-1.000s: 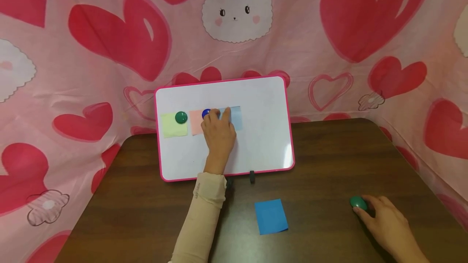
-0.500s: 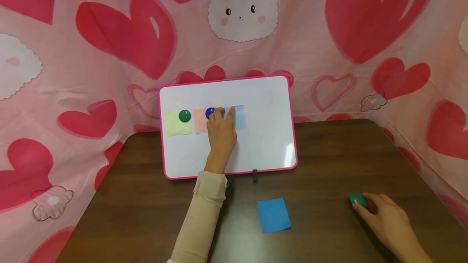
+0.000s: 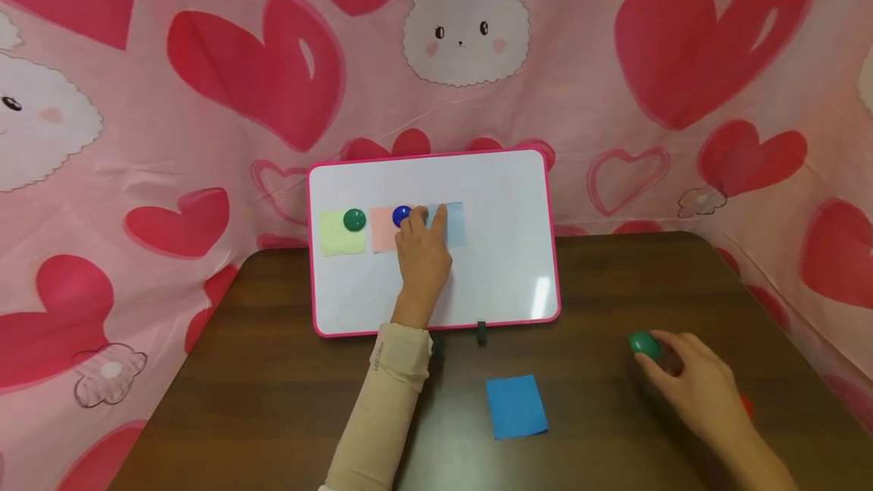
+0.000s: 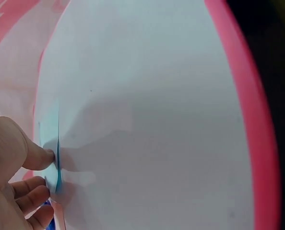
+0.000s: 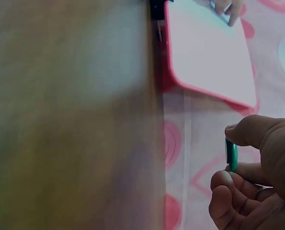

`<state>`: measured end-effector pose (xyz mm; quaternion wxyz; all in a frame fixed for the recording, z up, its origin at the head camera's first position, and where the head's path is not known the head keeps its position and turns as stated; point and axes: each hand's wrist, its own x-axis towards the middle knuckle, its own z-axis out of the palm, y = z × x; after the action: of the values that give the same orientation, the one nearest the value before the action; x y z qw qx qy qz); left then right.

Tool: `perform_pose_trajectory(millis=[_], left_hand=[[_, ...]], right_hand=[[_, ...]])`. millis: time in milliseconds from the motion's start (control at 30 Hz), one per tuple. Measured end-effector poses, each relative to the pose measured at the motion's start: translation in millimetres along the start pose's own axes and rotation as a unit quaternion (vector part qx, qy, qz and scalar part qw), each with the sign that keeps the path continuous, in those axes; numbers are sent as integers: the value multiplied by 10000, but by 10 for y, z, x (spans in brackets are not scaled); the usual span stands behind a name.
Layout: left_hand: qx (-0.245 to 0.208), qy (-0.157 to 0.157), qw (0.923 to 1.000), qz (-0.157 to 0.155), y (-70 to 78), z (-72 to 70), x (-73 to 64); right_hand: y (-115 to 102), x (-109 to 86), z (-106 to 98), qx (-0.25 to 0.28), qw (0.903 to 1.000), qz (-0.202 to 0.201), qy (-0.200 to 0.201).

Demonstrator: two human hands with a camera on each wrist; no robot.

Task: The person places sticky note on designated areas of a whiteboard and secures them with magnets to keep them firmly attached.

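A light blue sticky note (image 3: 455,227) lies against the whiteboard (image 3: 505,271), and my left hand (image 3: 424,256) presses it there with fingertips near its upper edge. In the left wrist view, thumb and fingers touch the note (image 4: 51,129), whose near edge stands slightly off the board. Beside that hand, a blue round magnet (image 3: 401,216) sits on a pink sticky note (image 3: 383,232). Farther left, a green magnet (image 3: 354,220) sits on a yellow-green note (image 3: 342,241). My right hand (image 3: 699,385) pinches another green round magnet (image 3: 644,345) between thumb and fingers, over the table's right side.
A bright blue sticky note (image 3: 517,408) lies on the brown table (image 3: 259,400) in front of the board. A black foot (image 3: 481,333) shows at the board's lower edge. Something red (image 3: 747,404) peeks out beside the right wrist. A pink heart-patterned cloth (image 3: 546,82) hangs behind.
My right hand has moved forward and left with the green magnet, and the red thing has come into view behind it. My left hand stays on the light blue note. The view has shifted slightly.
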<state>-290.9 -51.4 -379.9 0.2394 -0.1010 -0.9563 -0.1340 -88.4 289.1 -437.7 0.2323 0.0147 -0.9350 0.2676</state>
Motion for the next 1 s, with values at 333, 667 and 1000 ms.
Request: perform_pose_trajectory(millis=[333,667,1000], left_hand=[[-113,134,9998,109,33,13,-57],[-138,3,9998,116,24,21,-79],[-102,17,9999,111,-5,18,-89]], right_hand=[[-326,330,132,222,9991,-264,-230],[-656,635,288,487,9963,-644,-283],[-1009,1026,506,851,9923,-890,-128]])
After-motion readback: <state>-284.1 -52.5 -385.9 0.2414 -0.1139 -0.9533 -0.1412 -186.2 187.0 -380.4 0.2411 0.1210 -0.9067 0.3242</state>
